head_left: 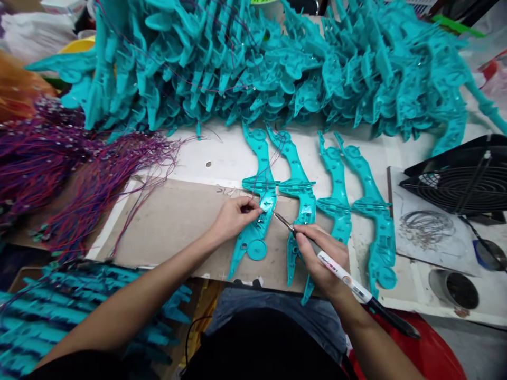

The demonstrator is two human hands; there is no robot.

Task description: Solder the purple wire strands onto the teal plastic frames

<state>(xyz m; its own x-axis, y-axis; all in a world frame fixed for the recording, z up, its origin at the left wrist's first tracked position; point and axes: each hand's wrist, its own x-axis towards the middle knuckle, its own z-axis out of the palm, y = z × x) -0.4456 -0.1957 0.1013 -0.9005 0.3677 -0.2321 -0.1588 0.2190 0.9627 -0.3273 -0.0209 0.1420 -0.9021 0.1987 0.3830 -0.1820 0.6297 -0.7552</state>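
1. Cluttered workbench [222, 158]: tangled red-and-blue wires [79, 174] lie left, heaped teal plastic shells [277, 58] behind.
2. Left hand [233, 214] pinches a wire onto the leftmost flat teal plastic shell [259, 211]; best pressed firmly.
3. Right hand [322, 258] grips a white pen-shaped soldering iron [340, 274], tip at the joint; a brief, steady touch seems wise.

Teal shell pile [277, 58] cut by top edge; wire bundle [35, 158] by left edge; soldering-tip contact too small.

Your teal shell [257, 221]: smooth, glossy plastic. Your soldering iron [336, 272]: white plastic body, metal tip. Board [178, 221] beneath: matt brown cardboard.
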